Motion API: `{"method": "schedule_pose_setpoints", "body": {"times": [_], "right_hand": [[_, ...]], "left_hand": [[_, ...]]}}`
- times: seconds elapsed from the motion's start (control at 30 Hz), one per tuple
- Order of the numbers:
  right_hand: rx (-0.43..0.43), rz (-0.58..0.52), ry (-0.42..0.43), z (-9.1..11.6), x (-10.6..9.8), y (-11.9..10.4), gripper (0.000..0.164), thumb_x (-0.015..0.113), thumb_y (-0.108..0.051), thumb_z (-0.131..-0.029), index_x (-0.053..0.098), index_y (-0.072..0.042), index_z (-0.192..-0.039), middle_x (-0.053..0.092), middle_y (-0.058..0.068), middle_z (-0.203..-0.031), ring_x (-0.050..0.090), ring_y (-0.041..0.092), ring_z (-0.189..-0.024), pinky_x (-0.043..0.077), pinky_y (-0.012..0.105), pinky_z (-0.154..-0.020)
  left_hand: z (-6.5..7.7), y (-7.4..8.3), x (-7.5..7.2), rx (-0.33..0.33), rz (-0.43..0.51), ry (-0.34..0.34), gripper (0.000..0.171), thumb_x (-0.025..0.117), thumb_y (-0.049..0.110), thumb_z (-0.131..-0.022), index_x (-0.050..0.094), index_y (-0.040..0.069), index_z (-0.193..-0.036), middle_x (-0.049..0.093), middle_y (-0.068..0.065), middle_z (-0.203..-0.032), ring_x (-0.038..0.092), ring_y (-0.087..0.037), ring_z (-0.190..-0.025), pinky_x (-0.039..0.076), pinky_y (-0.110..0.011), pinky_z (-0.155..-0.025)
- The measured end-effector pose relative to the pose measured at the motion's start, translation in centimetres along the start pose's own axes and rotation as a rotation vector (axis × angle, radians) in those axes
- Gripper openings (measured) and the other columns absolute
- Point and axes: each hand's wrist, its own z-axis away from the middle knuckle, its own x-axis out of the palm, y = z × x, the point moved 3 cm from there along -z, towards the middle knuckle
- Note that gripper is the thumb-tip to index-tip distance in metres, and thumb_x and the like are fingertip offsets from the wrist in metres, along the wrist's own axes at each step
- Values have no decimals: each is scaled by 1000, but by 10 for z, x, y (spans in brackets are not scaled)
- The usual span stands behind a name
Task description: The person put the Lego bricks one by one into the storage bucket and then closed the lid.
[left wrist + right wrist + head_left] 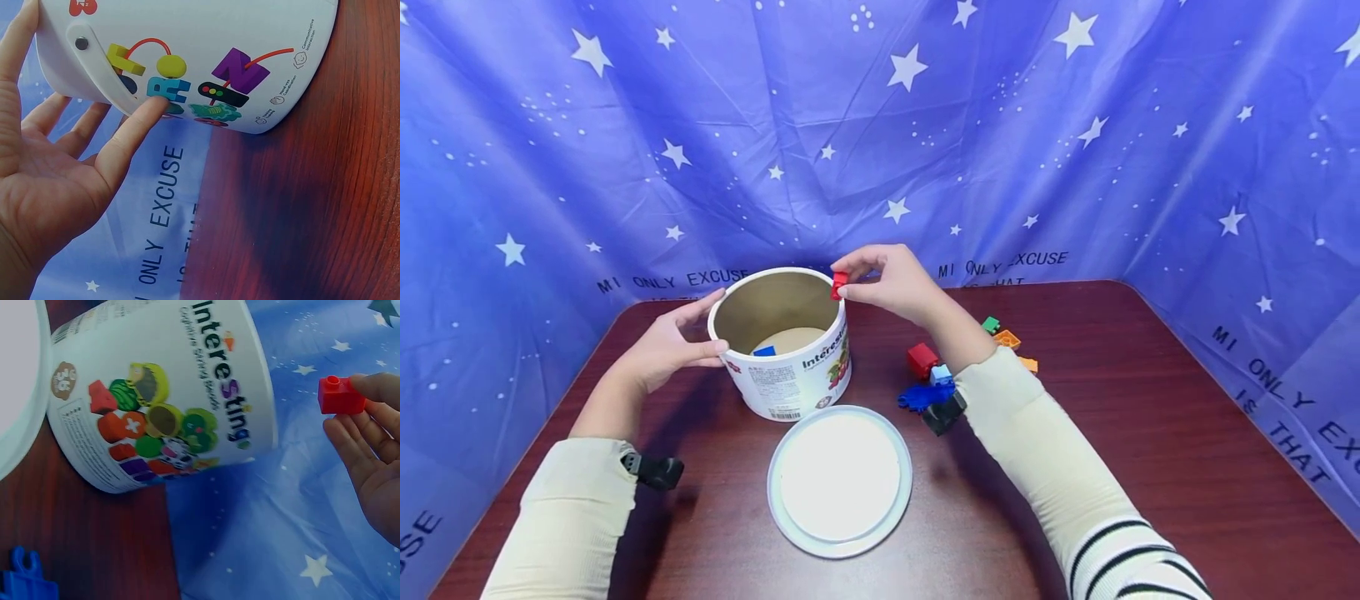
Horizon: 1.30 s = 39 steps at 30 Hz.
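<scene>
Booth-like setting, room unclear; starry blue curtain (820, 100) on three sides, reddish table (1157, 442)

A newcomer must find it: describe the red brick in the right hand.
Find the white bucket on the table. Near its open top, the right hand pinches the red brick. Unlike the red block lying on the table, this one is held in the air.

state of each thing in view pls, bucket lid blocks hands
Bucket, upright, uncovered
Handle, hanging down
Lid, off, flat on the table
Blue block, inside the bucket
Red block, held off the table
Other blocks, on the table
Left hand, touching the bucket
Right hand, pinching the red block
</scene>
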Motion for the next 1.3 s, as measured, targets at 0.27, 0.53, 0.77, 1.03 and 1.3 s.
{"method": "schedule_pose_setpoints", "body": {"times": [0.27, 0.53, 0.77, 1.03, 1.3], "right_hand": [[86, -43, -42, -12, 26, 11, 29, 76, -4, -81, 74, -8, -109, 71, 4, -87, 64, 20, -89, 48, 25, -65], [87, -153, 5, -21, 43, 17, 29, 77, -3, -81, 74, -3, -110, 72, 6, -88, 65, 19, -85, 49, 23, -63], [104, -229, 34, -23, 49, 24, 30, 77, -1, -79, 73, -2, -109, 72, 9, -89, 65, 18, -85, 51, 22, -66], [102, -220, 44, -21, 47, 24, 31, 78, -3, -80, 72, -1, -110, 72, 9, -102, 66, 16, -92, 55, 24, -76], [87, -238, 65, -10, 38, 25, 28, 77, -3, -81, 72, -1, -109, 70, 17, -105, 67, 17, -91, 55, 25, -74]], "left_hand": [[0, 1, 0, -8, -16, -2, 85, 68, -4, -86, 22, 10, -156, 31, -27, -148, 62, -21, -106, 58, -45, -81], [3, 1, 1, 0, 9, 0, 87, 70, -5, -85, 21, 8, -155, 25, -29, -150, 62, -14, -102, 56, -49, -82], [2, 0, 1, 7, 3, 3, 87, 71, -4, -85, 22, 8, -155, 26, -29, -151, 62, -21, -106, 58, -45, -80], [2, -1, 0, 15, 27, 1, 88, 70, -6, -84, 21, 7, -155, 23, -30, -151, 62, -20, -105, 58, -44, -78], [1, -2, 0, -4, 2, 5, 88, 70, -4, -84, 21, 8, -156, 27, -29, -151, 61, -20, -108, 56, -48, -81]]}}
